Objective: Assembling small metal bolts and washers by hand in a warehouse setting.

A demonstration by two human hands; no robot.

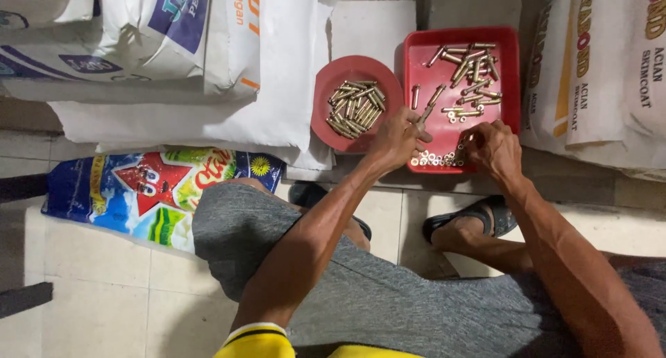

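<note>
My left hand (397,137) holds a brass-coloured bolt (427,111) at the near left side of a square red tray (512,66). My right hand (494,147) rests at the tray's near edge, fingertips pinching among a row of small nuts (438,158). Several loose bolts (472,73) lie scattered across the tray. To the left, a round red dish (326,94) carries a pile of bolts (356,108). What the right fingers hold is too small to tell.
White sacks (173,32) stand at the left and more sacks (603,66) at the right. A colourful plastic bag (152,188) lies on the tiled floor. My knees in grey shorts and a sandalled foot (472,223) are below the tray.
</note>
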